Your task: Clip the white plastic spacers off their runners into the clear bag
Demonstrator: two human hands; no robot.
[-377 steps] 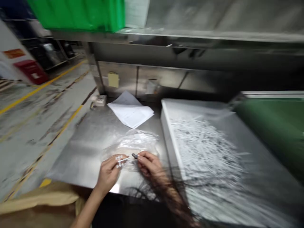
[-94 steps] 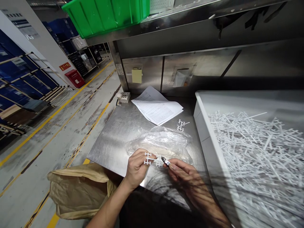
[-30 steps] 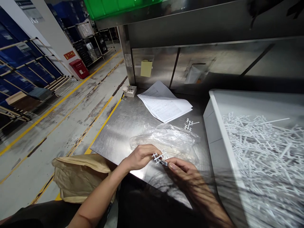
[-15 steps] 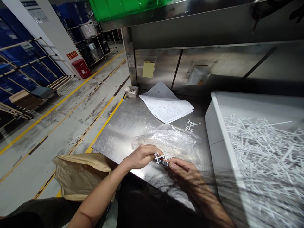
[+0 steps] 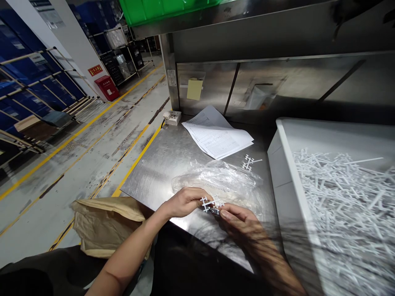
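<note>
Over the near part of the metal table, my left hand [image 5: 188,202] pinches a white branched plastic sprue [image 5: 205,204] between thumb and fingers. My right hand [image 5: 237,216] is closed around what look like small metal nippers [image 5: 215,211]; only their shiny tip shows, the rest being hidden in the palm. That tip lies right at the sprue's lower branches, but whether it touches them I cannot tell. Just beyond both hands is a clear plastic bag [image 5: 216,176] with pale small contents. A second white sprue [image 5: 247,163] lies flat behind the bag.
On the right stands a white bin [image 5: 279,164] heaped with white sprues [image 5: 345,193]. Printed papers [image 5: 219,137] and a power socket [image 5: 173,118] are toward the table's back. An open brown bag [image 5: 105,230] is at the left edge. A green crate [image 5: 166,10] sits on the overhead shelf.
The view has shifted very slightly. Both hands keep nearly the same pose, with the metal tip still against or beside the sprue's lower branches.
</note>
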